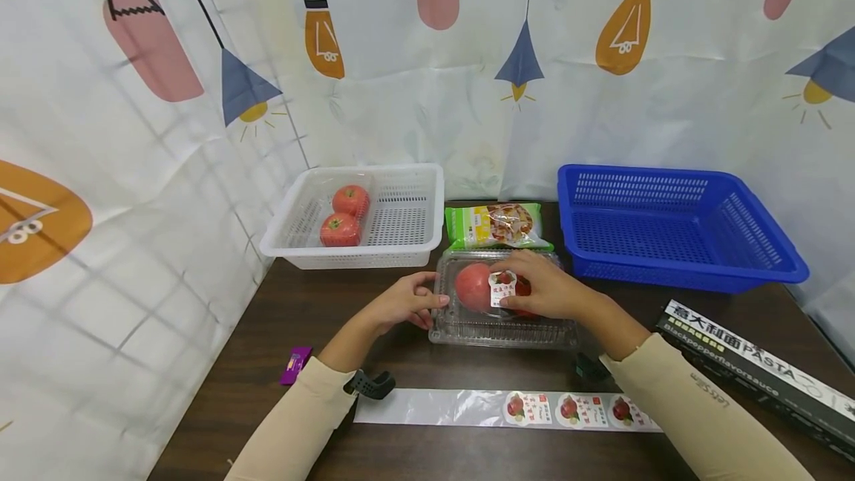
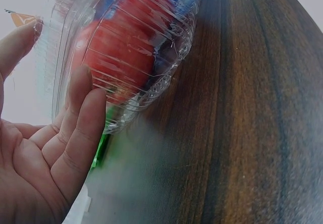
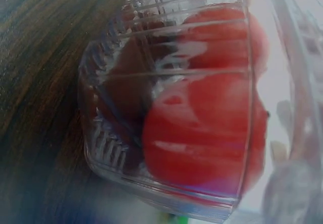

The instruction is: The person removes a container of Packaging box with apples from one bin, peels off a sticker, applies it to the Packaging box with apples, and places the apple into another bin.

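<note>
Two tomatoes [image 3: 202, 133] lie inside a clear plastic clamshell box [image 1: 504, 331] at the middle of the table. My left hand [image 1: 407, 303] holds the box by its left edge. In the left wrist view, one digit touches the upper part and the fingers [image 2: 83, 90] lie against the ribbed side. Over the lid, my right hand [image 1: 544, 284] holds a white sticker label [image 1: 501, 289] with a red fruit picture between thumb and forefinger. The label overlaps the tomatoes in the head view. A strip of similar labels [image 1: 528, 408] lies in front of the box.
A white basket [image 1: 407, 240] at back left bears another clear box with two tomatoes. Behind my box lies a green food packet [image 1: 497, 225]. A blue basket [image 1: 641, 228] stands back right, a black pasta box [image 1: 755, 370] at right. A small purple packet [image 1: 295, 366] lies left.
</note>
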Motion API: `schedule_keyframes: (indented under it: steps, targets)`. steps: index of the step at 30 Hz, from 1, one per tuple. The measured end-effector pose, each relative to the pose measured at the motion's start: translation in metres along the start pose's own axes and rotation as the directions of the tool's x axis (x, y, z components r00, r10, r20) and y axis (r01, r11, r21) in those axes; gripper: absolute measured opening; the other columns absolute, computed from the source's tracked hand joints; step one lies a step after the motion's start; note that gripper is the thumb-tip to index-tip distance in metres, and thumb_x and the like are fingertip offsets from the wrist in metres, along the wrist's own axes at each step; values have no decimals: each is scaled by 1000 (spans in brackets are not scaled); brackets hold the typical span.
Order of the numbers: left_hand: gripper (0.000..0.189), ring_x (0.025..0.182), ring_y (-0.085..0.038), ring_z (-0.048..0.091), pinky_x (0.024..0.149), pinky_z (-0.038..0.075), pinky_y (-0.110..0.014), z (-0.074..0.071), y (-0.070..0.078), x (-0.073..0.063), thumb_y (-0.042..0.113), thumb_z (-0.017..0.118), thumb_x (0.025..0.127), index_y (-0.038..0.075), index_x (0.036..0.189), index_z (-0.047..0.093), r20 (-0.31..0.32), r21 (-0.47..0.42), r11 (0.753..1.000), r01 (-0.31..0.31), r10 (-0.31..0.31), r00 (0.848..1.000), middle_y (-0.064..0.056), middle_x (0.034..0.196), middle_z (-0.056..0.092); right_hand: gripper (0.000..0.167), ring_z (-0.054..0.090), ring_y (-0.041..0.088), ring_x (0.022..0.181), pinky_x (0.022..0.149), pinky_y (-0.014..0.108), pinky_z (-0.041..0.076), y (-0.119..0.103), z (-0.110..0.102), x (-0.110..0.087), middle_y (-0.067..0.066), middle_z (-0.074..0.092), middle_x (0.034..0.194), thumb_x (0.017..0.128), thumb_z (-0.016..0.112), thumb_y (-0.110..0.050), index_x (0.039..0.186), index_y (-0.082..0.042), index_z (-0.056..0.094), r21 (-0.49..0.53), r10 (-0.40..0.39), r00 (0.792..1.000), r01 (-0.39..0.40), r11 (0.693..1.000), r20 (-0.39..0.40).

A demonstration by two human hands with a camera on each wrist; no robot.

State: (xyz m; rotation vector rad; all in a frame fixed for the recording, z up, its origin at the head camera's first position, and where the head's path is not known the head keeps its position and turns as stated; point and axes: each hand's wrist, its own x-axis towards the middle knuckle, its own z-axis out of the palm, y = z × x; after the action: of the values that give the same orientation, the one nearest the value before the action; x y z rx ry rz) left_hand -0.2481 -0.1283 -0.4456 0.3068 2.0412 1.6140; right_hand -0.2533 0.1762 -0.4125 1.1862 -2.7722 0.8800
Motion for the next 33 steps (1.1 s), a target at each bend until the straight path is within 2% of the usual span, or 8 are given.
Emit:
schedule_keyframes:
  steps: [6, 12, 19, 21, 24, 28, 31, 33]
  targets:
    - [78, 64, -21, 63, 66, 58, -41, 1, 1, -1, 27, 73, 88, 0, 148, 30, 3, -1, 1000, -4, 4, 1000, -9, 86, 66, 56, 45, 25, 125, 105, 58, 31, 2, -1, 1, 1, 58, 130, 86, 75, -37, 133, -14, 58, -28, 2, 999, -1, 1000, 38]
    - [78, 52, -16, 56, 64, 58, -40, 2, 0, 1, 23, 74, 88, 0, 148, 29, 1, -20, 1000, 12, -12, 1000, -8, 80, 63, 63, 46, 25, 119, 103, 56, 32, 2, -5, 1, 3, 58, 129, 84, 76, -38, 137, -12, 54, -67, 27, 997, -22, 998, 71]
    - [79, 49, -14, 55, 61, 58, -39, 1, 0, 1, 21, 74, 88, -1, 148, 28, -4, -35, 999, 12, -12, 1000, -9, 80, 63, 66, 48, 30, 118, 100, 58, 34, 0, 3, 5, 6, 60, 125, 79, 78, -46, 133, -13, 59, -173, 41, 999, -41, 984, -8]
    - [79, 49, -14, 54, 62, 58, -39, 1, 0, 1, 22, 74, 87, -1, 148, 28, -2, -38, 999, 14, -14, 1000, -8, 79, 62, 67, 49, 32, 119, 100, 59, 34, -3, 7, 8, 8, 61, 124, 78, 77, -50, 131, -13, 60, -212, 61, 997, -69, 975, -42]
    - [80, 50, -15, 52, 62, 58, -39, 2, -1, 1, 22, 74, 88, 0, 149, 27, 1, -36, 999, 15, -15, 1000, -7, 78, 60, 67, 50, 34, 119, 100, 59, 34, -7, 11, 12, 10, 61, 123, 78, 75, -53, 129, -13, 61, -232, 147, 986, -161, 959, -74]
    - [80, 51, -16, 50, 60, 57, -39, 3, 0, 3, 23, 74, 87, 0, 149, 28, -8, -25, 1000, 5, -5, 1000, -7, 78, 60, 67, 48, 36, 121, 102, 58, 32, -9, 11, 18, 13, 60, 126, 80, 74, -53, 130, -11, 60, -211, 264, 959, -281, 936, -106]
    - [80, 52, -16, 51, 60, 57, -38, 4, -1, 1, 24, 75, 87, 0, 148, 29, -10, -24, 1000, 13, -13, 1000, -7, 80, 61, 69, 47, 36, 123, 105, 57, 31, -9, 12, 20, 13, 59, 127, 80, 74, -54, 131, -11, 60, -180, 322, 940, -338, 924, -114]
    - [80, 52, -16, 51, 60, 57, -37, 4, -1, 0, 24, 75, 87, 0, 148, 28, -7, -24, 1000, 19, -19, 1000, -7, 81, 62, 66, 50, 35, 120, 103, 56, 34, -10, 14, 21, 12, 61, 123, 81, 73, -54, 128, -11, 61, -170, 347, 930, -363, 916, -118]
